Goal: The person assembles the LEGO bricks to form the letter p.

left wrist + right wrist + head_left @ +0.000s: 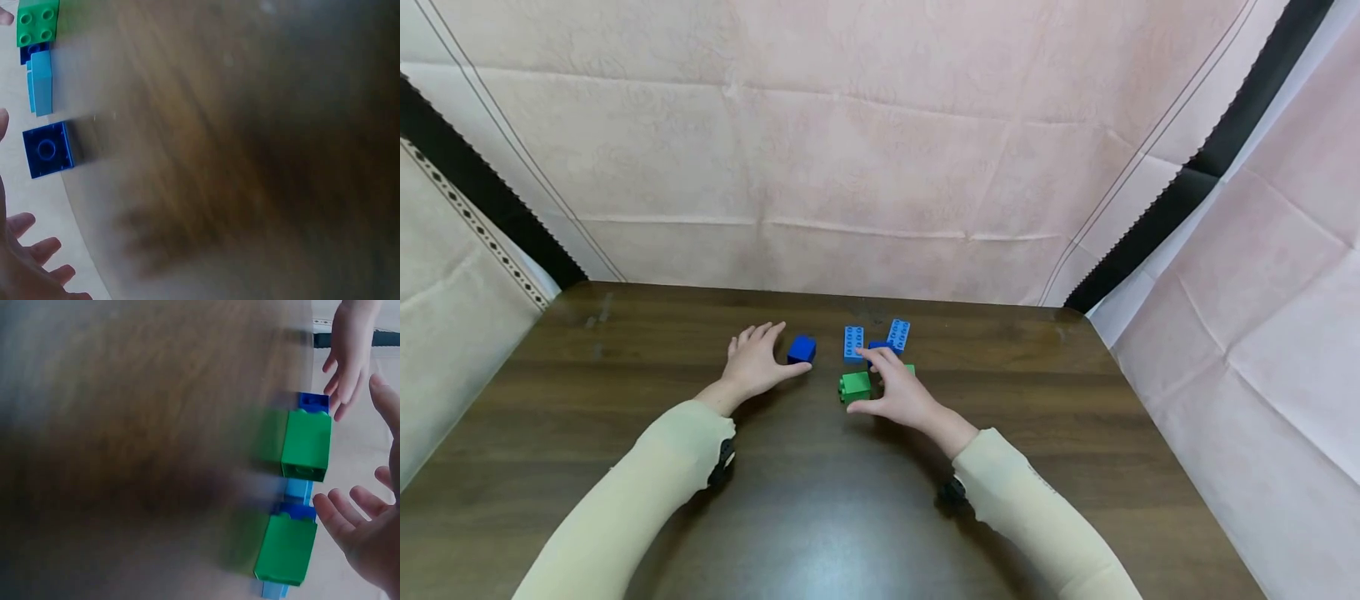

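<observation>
- Head view: the left hand [752,362] is at the left of the group, fingers spread and grasping nothing. Its thumb lies just beside the left dark blue brick [801,349]; contact cannot be confirmed.
- Head view: the right hand [898,398] has thumb and fingers parted about the left green brick [854,387], without a visible grip. Any touch cannot be determined.
- Head view: the left light blue brick [853,342] and right light blue brick [898,333] lie on the far side of the desk [587,417]. Between them is the right dark blue brick [878,343], partly covered by the right hand, as is the right green brick [911,368].
- Left wrist view: the left dark blue brick shows its hollow underside, apart from the left hand's released fingers.
- Right wrist view: both green bricks are visible with a gap between them; the right hand's fingers are extended, nothing clasped.
- Progress, as judged: six bricks are set out near one another and the hands are placed by them. No grasp is made, and no joined pair can be confirmed; handling the bricks appears to be left.
</observation>
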The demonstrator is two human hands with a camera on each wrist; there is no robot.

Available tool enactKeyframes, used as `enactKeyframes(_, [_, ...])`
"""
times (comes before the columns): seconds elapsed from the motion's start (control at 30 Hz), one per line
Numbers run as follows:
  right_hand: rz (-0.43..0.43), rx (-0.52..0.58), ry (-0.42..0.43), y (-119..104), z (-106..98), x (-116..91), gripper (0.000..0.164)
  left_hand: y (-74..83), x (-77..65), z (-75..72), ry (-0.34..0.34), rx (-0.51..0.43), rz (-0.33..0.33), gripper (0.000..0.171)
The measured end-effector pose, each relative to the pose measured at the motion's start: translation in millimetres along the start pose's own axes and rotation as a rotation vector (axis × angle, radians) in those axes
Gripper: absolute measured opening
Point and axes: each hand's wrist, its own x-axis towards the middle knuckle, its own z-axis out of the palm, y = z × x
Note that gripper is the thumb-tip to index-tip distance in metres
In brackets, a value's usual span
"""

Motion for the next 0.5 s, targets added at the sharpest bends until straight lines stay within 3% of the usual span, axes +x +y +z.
enactKeyframes(0.27, [0.046, -0.154, -0.048, -2, 11, 6, 0.083, 7.5, 6.9, 9.4, 0.011, -0.045, -0.03, 0.088])
enactKeyframes(0.5, [0.071, -0.176, -0.081, -9, 13, 12, 0.075, 12.2, 13.3, 12.3, -0.024, -0.086, -0.048, 0.079])
